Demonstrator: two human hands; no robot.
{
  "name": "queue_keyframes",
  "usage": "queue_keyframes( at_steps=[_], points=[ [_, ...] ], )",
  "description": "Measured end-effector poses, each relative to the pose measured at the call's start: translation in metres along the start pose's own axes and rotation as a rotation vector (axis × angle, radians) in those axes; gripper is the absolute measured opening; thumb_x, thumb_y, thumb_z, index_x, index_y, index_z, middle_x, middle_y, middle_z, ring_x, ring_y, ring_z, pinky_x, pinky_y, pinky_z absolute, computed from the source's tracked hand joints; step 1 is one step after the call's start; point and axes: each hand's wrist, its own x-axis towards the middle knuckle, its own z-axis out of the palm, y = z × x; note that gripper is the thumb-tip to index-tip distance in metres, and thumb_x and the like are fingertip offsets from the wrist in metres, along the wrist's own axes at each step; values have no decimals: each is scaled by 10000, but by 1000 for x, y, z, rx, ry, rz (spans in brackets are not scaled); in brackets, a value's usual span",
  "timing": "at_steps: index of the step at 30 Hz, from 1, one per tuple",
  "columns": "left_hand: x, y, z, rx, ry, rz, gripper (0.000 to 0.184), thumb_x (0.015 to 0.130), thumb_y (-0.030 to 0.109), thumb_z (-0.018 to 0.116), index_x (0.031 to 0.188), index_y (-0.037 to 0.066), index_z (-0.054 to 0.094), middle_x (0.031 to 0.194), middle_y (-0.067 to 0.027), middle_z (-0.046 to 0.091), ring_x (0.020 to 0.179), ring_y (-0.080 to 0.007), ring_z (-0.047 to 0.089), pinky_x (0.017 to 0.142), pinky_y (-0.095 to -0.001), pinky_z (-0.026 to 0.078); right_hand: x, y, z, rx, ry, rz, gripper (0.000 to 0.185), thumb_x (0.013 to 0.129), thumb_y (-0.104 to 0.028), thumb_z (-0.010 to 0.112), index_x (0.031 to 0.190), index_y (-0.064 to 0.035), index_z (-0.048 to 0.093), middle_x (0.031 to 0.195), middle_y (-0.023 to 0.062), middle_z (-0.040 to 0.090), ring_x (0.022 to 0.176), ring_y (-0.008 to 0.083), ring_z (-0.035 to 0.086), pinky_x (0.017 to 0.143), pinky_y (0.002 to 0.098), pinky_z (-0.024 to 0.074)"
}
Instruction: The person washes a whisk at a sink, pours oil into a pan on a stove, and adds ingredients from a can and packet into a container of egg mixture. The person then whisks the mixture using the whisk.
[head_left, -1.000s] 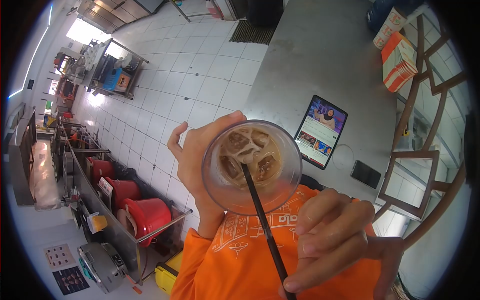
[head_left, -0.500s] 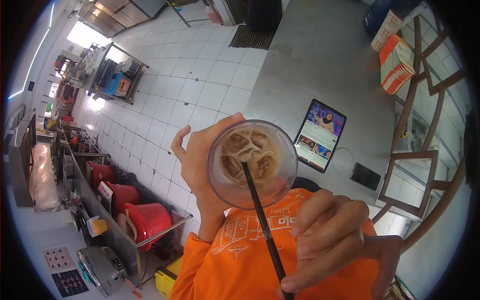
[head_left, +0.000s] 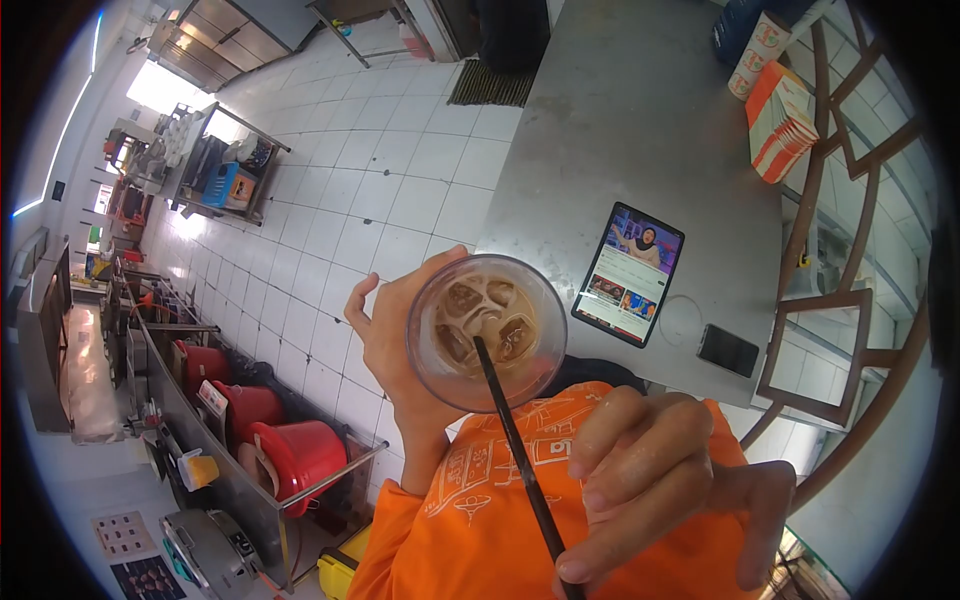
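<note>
My left hand [head_left: 400, 350] is wrapped around the side of a clear plastic cup [head_left: 552, 335], some fingers hidden behind it. Seen from above, the cup holds a light brown iced drink [head_left: 480, 312] with several ice cubes. A long black straw [head_left: 525, 470] leans out of the drink, its lower end among the ice. My right hand [head_left: 650, 460], fingers curled, has a fingertip against the straw's upper part near the bottom of the view; the exact grip is partly hidden. Both hands are in front of my orange shirt [head_left: 480, 530].
On the grey metal table [head_left: 590, 120] to the right lie a tablet [head_left: 630, 275] playing video and a phone [head_left: 728, 350]. Orange-and-white folded papers [head_left: 782, 122] stand by the brown frame [head_left: 820, 355]. Red buckets [head_left: 300, 465] sit in a metal rack at left, beside white floor tiles [head_left: 400, 150].
The cup and left hand have shifted slightly left and down in view. The right hand has moved slightly left. The straw still stands in the drink; the tablet picture has changed.
</note>
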Motion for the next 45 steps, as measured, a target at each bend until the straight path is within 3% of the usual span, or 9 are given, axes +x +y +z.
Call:
queue_keyframes(
  at_steps=[2,5,7,13,17,26,33,39,45],
  points=[
    [-2,1,-3,36,-57,19,739,598,514,802,1088,12,569,1054,-134,677,1021,-256,637,1040,-393,289,-5,-5,2,-7,20,100,610,813,-211,708,1316,-357,397,896,54,723,856,184,487,689,339,394],
    [-6,0,-4,54,-123,-14,691,628,450,817,1099,9,568,1076,-132,658,1017,-245,631,1000,-399,364,-15,-7,16,-247,225,137,779,738,-214,810,1339,-280,319,805,-11,701,789,167,492,641,289,424],
    [-11,-3,-1,4,-107,-60,681,673,371,821,1167,1,531,1120,-140,626,1034,-224,620,948,-370,451,-13,-1,18,-233,243,168,798,733,-186,817,1344,-277,312,824,7,704,775,174,486,631,299,417],
    [-11,-6,3,-45,-30,-107,514,705,318,754,1090,26,581,1088,-105,660,1012,-198,631,993,-381,357,-15,12,7,-363,91,298,859,699,-47,834,1344,-256,306,858,66,702,674,173,465,548,273,367],
    [-12,-8,0,-48,11,-143,407,726,283,710,1039,42,614,1067,-82,682,998,-181,638,1023,-388,293,-19,15,12,-535,171,270,796,686,-84,853,1294,-245,365,833,46,705,696,162,486,530,265,352],
    [3,16,0,-104,49,-162,283,805,222,633,1029,49,631,1001,-40,709,953,-128,643,1037,-391,262,-28,17,15,-546,137,88,679,773,-194,801,1264,-275,340,803,13,723,707,148,438,606,276,338],
    [0,25,11,-189,90,-239,262,813,217,631,1019,56,647,963,-5,713,847,-104,638,1034,-400,266,-31,30,13,-710,386,-276,732,777,-271,787,1335,-262,314,748,-128,687,733,118,424,654,284,338],
    [15,35,1,-97,18,-34,254,764,201,674,975,61,668,917,25,708,772,-97,608,1023,-396,293,-28,21,16,-635,421,-347,820,735,-296,815,1385,-215,321,710,-171,646,763,93,397,680,284,299],
    [10,40,-1,-153,-34,-228,295,728,232,686,983,85,685,874,35,705,748,-79,594,1014,-390,290,-30,25,7,-559,378,-504,866,716,-285,831,1404,-206,312,702,-201,628,757,75,380,682,282,282]
  ],
)
